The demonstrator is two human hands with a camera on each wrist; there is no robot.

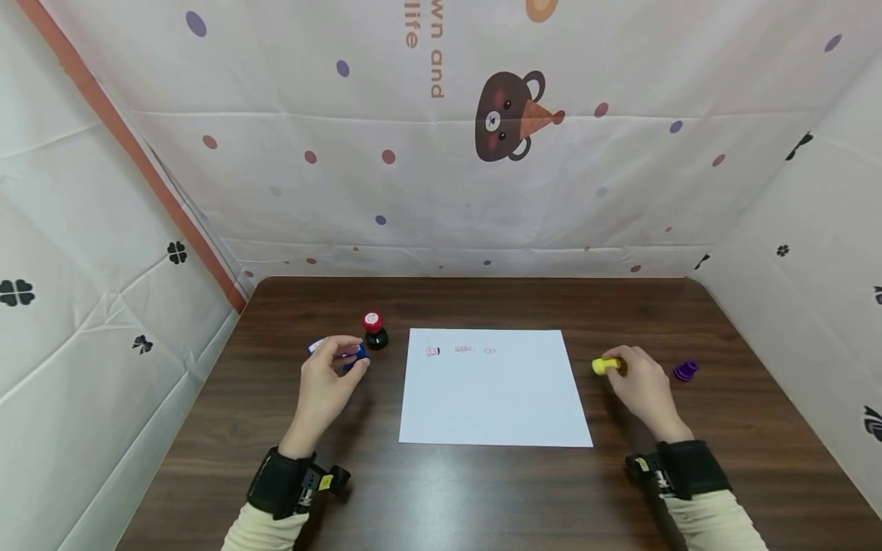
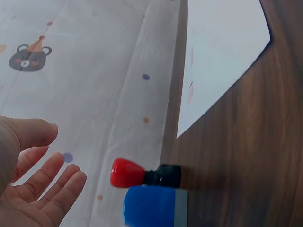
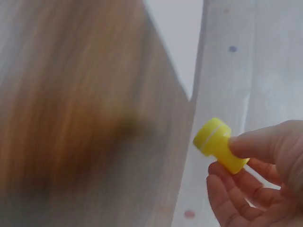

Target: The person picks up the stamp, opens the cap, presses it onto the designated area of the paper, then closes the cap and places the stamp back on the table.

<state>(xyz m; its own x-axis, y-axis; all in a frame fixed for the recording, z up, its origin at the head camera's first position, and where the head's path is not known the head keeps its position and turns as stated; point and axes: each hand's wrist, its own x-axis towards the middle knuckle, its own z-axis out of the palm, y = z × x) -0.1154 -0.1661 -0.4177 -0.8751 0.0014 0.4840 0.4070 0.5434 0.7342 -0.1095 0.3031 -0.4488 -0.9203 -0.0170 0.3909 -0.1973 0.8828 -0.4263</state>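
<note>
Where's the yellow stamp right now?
In the head view, the yellow stamp is right of the paper, pinched in the right hand, left of the purple stamp.

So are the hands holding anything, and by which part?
The right hand pinches the yellow stamp by its narrow end; the left hand holds nothing.

The white paper (image 1: pixel 489 398) carries red marks (image 1: pixel 464 349). Right of it are a pale-banded yellow stamp (image 3: pixel 221 149) and a purple stamp (image 1: pixel 685 371); left, a blue-and-white stamp (image 2: pixel 150 206) and a red-and-black stamp (image 1: pixel 374 330).
</note>
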